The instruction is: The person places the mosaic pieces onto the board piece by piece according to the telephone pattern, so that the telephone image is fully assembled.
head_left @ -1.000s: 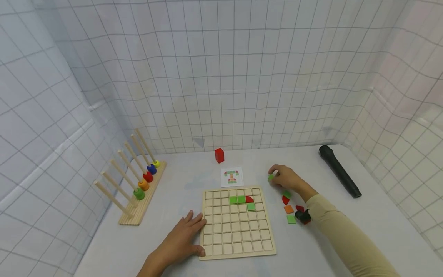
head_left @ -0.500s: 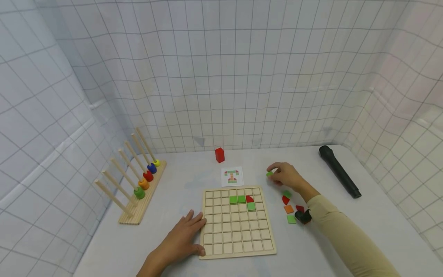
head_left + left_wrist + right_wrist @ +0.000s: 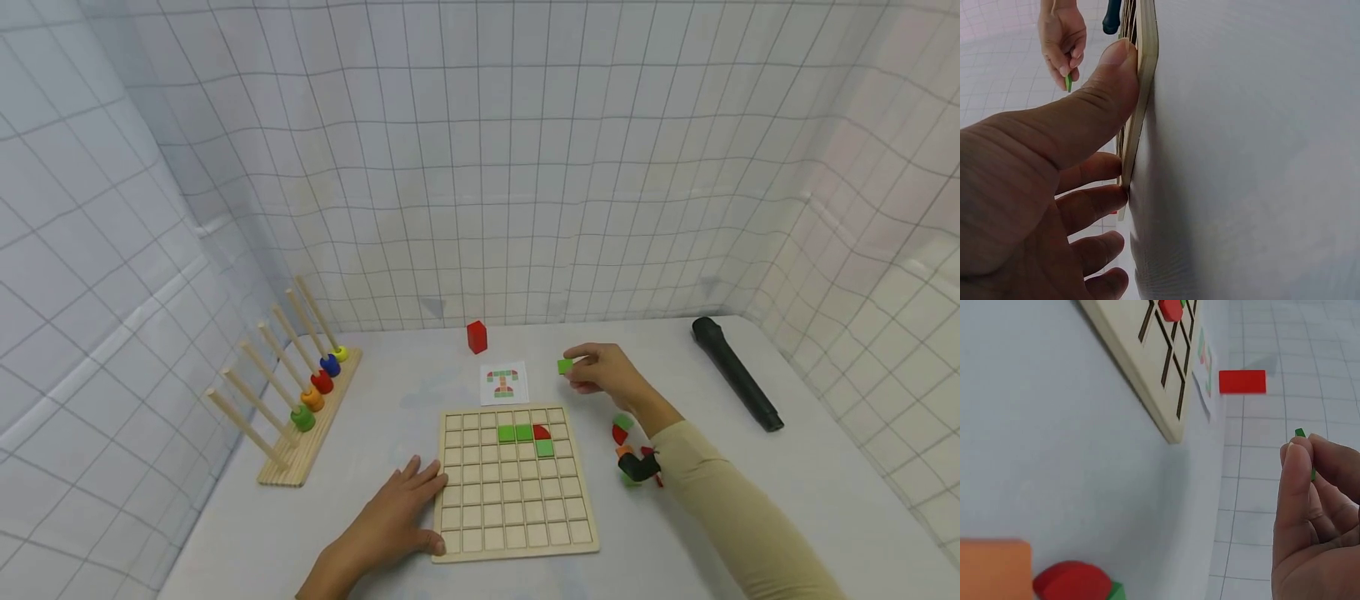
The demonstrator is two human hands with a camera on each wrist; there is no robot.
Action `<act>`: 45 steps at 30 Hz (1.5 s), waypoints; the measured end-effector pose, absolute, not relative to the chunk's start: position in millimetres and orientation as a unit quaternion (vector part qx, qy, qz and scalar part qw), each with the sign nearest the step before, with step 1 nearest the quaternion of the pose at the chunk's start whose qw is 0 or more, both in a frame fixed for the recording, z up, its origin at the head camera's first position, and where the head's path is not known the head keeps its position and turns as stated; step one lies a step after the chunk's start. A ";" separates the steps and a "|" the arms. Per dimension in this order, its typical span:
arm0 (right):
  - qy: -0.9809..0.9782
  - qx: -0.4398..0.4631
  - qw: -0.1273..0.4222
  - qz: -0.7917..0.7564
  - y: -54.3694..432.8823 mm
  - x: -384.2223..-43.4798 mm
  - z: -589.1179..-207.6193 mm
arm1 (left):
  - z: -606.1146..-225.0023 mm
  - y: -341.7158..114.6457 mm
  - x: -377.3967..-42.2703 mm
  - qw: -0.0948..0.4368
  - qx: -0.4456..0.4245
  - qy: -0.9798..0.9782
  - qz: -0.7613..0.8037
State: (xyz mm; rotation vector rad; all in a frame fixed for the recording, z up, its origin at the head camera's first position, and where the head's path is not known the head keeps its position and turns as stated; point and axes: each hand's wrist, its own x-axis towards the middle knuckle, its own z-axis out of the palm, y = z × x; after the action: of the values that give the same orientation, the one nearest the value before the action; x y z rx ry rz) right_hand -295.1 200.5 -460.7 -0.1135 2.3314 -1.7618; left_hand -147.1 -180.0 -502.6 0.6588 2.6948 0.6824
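Note:
Up in the air to the right of the pattern card, my right hand (image 3: 609,373) pinches a green square tile (image 3: 564,367) between thumb and fingertips. The right wrist view shows the same green tile (image 3: 1300,432) edge-on. A wooden grid board (image 3: 517,512) lies on the table, with several green squares and a red quarter-round piece in its upper cells. My left hand (image 3: 393,517) rests at the board's left edge, fingers spread. In the left wrist view its thumb (image 3: 1094,103) touches the board's edge.
A pattern card (image 3: 504,383) and a red block (image 3: 477,337) sit beyond the board. A peg stand (image 3: 326,442) with coloured beads is at left, a black microphone (image 3: 738,375) at right. Loose pieces, including an orange tile (image 3: 994,569) and a red one (image 3: 1072,581), lie beside the board.
My right hand has moved left and slightly away from me, carrying the green tile off the loose pieces' side toward the card. My left hand has stayed in place.

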 end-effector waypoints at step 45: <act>0.834 -0.116 0.223 -0.491 83.4 -255.1 -486.1 | -501.1 -181.0 -145.3 0.126 0.249 0.930 0.238</act>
State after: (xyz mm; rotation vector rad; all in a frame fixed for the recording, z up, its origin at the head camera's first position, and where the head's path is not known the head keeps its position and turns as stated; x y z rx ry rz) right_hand -255.1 83.4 -486.1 -0.3206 2.3030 -1.3561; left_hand -145.3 -181.0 -501.1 0.7263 2.7093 0.6928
